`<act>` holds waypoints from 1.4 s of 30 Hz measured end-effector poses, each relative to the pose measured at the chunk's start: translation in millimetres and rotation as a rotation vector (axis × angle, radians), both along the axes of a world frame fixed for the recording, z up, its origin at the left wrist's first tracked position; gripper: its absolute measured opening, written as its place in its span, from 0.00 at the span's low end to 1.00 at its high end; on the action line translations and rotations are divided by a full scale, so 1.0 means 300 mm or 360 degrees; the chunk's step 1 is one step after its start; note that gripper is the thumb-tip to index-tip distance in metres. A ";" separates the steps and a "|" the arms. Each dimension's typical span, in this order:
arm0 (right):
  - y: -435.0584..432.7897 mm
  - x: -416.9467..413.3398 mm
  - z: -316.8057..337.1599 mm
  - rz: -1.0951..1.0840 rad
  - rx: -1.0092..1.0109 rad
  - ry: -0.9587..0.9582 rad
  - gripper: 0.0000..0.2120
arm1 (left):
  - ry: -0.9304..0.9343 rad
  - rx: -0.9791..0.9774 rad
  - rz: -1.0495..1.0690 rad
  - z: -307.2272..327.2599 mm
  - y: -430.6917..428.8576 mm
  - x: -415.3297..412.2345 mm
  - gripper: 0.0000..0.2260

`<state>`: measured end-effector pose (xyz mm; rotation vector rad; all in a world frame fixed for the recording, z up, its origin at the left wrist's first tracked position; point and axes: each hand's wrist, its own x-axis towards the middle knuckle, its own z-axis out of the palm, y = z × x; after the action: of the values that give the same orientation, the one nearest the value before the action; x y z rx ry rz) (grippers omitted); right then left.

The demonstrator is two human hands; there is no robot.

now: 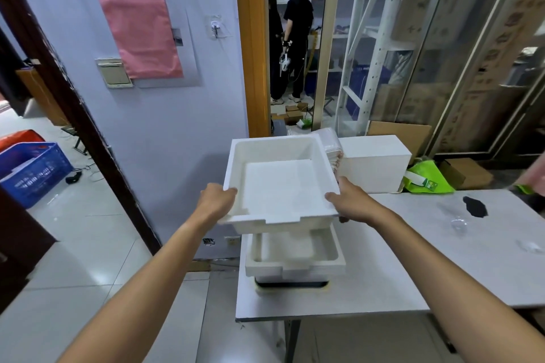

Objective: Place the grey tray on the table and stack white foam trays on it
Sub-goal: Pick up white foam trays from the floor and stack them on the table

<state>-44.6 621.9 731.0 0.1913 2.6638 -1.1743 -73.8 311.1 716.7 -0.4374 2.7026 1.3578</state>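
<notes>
I hold a white foam tray (280, 183) in the air above the table (413, 259). My left hand (216, 200) grips its left rim and my right hand (351, 202) grips its right rim, thumbs over the edge. Directly below, another white foam tray (295, 256) sits on the table's left end, resting on the grey tray (292, 285), of which only a dark front edge shows. The held tray hangs clear of the lower one.
A white foam block (374, 162) and a stack of thin white sheets (331, 147) stand behind the table. A green bag (427, 180) lies at the back right. A blue crate (32, 171) sits on the floor at left. Two people stand in the doorway beyond.
</notes>
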 end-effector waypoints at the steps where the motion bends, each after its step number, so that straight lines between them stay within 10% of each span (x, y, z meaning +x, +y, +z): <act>1: 0.004 0.001 -0.009 -0.0026 -0.0031 -0.0014 0.20 | -0.0035 0.0061 -0.0018 -0.008 0.005 0.001 0.15; 42: 0.039 0.010 -0.272 -0.0506 -0.0508 -0.0104 0.17 | -0.0577 0.0405 -0.0410 -0.206 0.070 0.035 0.18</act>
<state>-41.7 633.6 649.5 0.6017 2.4050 -1.6360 -63.4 332.2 654.9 -0.2686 2.1764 1.3697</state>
